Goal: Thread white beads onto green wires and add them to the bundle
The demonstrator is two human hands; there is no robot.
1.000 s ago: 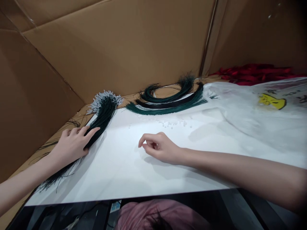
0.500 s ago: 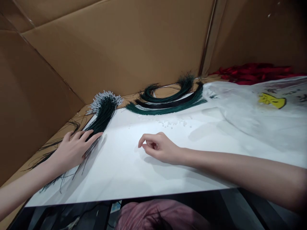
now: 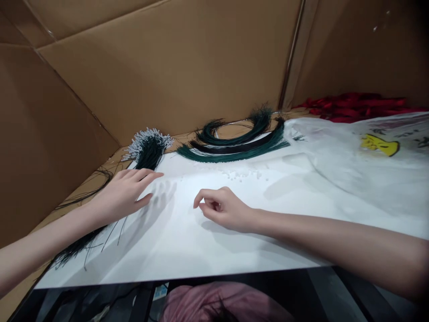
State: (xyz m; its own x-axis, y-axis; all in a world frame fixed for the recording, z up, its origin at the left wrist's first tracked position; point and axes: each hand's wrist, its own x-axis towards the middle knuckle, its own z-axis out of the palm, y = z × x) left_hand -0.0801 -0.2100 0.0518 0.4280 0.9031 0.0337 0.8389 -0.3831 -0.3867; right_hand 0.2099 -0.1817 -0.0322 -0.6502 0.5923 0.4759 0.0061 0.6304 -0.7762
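- Under the flat, open left hand [image 3: 125, 194] lie white-tipped wires [image 3: 149, 154]; these look done.
- Beside it, the right hand [image 3: 223, 208] is pinched shut.
- Beyond both, plain green wires [image 3: 234, 155] wait.

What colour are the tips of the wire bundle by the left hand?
White tips on dark green wires; head view shows it.

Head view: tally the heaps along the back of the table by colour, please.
Green: 2, the bead-tipped bundle and the curved wire heap
Red: 1, the red heap
Total: 3
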